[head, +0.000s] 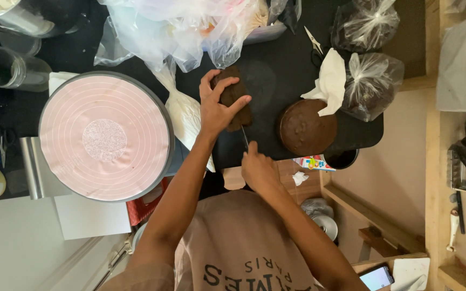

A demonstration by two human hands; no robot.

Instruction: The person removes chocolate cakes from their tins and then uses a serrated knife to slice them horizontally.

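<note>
My left hand point(217, 105) lies flat on top of a brown chocolate cake point(237, 99) on the black tabletop point(276, 70), fingers spread over it. My right hand point(259, 170) grips the handle of a knife point(245, 139) whose blade points into the near side of that cake. A second round chocolate cake layer point(306, 128) rests just to the right, partly under a white paper napkin point(330, 81).
A pink cake turntable point(104, 137) stands at the left. A white piping bag point(182, 105) lies beside it. Clear plastic bags point(190, 27) crowd the back; two tied bags of dark cake point(370, 83) sit right. Scissors point(314, 40), a phone point(376, 277).
</note>
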